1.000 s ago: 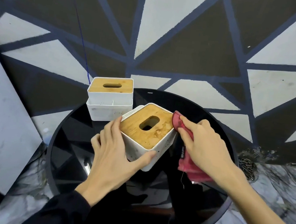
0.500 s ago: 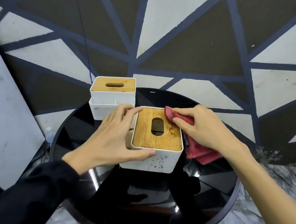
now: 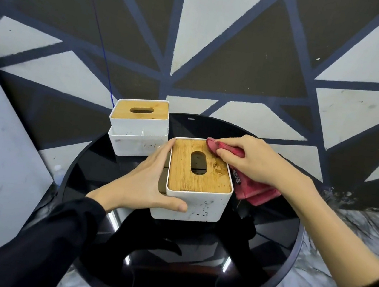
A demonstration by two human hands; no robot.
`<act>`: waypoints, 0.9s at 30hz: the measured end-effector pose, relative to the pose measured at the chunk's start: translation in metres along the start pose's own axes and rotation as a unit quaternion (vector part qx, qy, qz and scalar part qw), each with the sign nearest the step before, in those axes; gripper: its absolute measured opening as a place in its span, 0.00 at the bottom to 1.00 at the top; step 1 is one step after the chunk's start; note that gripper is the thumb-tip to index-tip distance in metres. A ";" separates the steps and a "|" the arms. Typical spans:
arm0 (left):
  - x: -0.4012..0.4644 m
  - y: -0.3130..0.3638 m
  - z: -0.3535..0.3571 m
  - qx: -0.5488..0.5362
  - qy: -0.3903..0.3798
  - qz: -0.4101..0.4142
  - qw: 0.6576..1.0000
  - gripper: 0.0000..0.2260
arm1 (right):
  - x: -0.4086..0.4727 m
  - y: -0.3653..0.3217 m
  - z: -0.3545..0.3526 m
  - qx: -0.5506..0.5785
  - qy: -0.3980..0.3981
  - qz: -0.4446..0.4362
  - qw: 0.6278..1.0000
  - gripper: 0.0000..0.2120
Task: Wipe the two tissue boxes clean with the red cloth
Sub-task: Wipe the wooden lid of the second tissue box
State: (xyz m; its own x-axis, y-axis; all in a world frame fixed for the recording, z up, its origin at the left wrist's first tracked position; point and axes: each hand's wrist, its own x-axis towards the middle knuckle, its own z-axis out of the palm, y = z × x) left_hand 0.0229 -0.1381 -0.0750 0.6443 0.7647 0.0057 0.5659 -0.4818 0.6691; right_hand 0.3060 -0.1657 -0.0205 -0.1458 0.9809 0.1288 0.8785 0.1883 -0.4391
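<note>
Wiping of the nearer tissue box (image 3: 197, 192) is the step in hand, judging by how things are lying: the right hand (image 3: 253, 162) is bunching the red cloth (image 3: 255, 191) in curled fingers and pressing one corner of it onto the far right corner of the box's wooden lid (image 3: 198, 168), while the rest of the cloth is hanging off the box's right side. The left hand (image 3: 147, 183) is bracing the box, fingers lying straight along its left wall and the thumb pressing against the front wall, so it is steadying rather than gripping. The box is sitting upright near the middle of the round black bench (image 3: 268, 284). A damp-looking blotch is showing on the lid just right of the slot, and dark specks are dotting the white front wall. The second tissue box (image 3: 138, 127) is standing untouched at the bench's far left edge, just beside the first. The next move is calling for a sweep of the cloth across the lid towards that blotch, with the left hand holding the box firm so it is not sliding on the glossy top; the speckled walls and the far box are seemingly waiting their turn
</note>
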 end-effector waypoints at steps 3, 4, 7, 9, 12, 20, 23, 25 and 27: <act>0.001 0.003 0.006 0.040 0.038 -0.004 0.998 0.64 | -0.002 -0.009 0.002 -0.073 0.008 0.012 0.997 0.19; 0.001 0.003 0.007 0.059 0.047 -0.010 0.997 0.65 | -0.004 -0.014 0.001 -0.097 0.003 0.022 0.995 0.19; -0.002 0.005 0.007 0.104 0.058 -0.018 0.993 0.64 | -0.015 -0.033 -0.001 -0.167 -0.022 0.045 0.985 0.19; -0.005 0.009 0.006 0.116 0.053 -0.023 0.992 0.62 | -0.030 -0.046 -0.004 -0.203 -0.033 0.047 0.977 0.19; -0.005 0.010 0.005 0.127 0.052 -0.031 0.990 0.62 | -0.068 -0.064 -0.007 -0.225 -0.055 0.049 0.972 0.20; -0.004 0.008 0.003 0.095 0.037 -0.047 0.994 0.65 | -0.095 -0.073 -0.004 -0.209 -0.037 0.057 0.976 0.19; -0.005 0.009 0.004 0.086 0.036 -0.053 0.994 0.63 | -0.070 -0.060 0.000 -0.176 -0.016 0.067 0.982 0.18; -0.006 0.009 0.005 0.078 0.041 -0.064 0.994 0.63 | -0.046 -0.048 0.002 -0.165 -0.006 0.073 0.984 0.18; -0.006 0.009 0.005 0.071 0.044 -0.076 0.994 0.63 | -0.022 -0.039 0.004 -0.155 0.007 0.075 0.985 0.19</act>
State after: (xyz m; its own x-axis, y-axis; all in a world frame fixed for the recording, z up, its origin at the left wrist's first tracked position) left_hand 0.0267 -0.1492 -0.0734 0.5013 0.8651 -0.0189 0.7244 -0.4076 0.5560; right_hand 0.2735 -0.1945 -0.0097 0.0003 0.9953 0.0972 0.9866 0.0155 -0.1622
